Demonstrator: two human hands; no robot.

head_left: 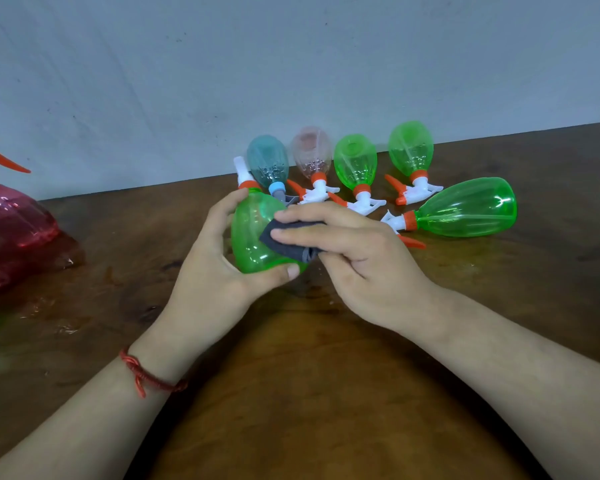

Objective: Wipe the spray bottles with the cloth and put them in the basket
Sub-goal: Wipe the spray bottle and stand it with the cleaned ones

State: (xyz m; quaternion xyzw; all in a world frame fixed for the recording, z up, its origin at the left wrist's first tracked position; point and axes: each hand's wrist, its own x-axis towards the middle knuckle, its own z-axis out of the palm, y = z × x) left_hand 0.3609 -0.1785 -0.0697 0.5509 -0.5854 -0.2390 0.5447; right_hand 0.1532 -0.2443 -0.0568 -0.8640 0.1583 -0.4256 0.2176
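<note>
The left hand [215, 265] curls round a green bottle [253, 237]; the right hand [354, 251] holds a grey cloth [274, 233] against its side, fingers nearly straight.

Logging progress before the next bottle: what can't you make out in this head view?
- basket: not seen; red plastic at the left edge is cut off, so unclear.
- cloth: mostly hidden under the right hand.
- held bottle: part of its body covered by cloth and left hand.
- blue bottle: sprayer partly hidden behind the held bottle.
</note>
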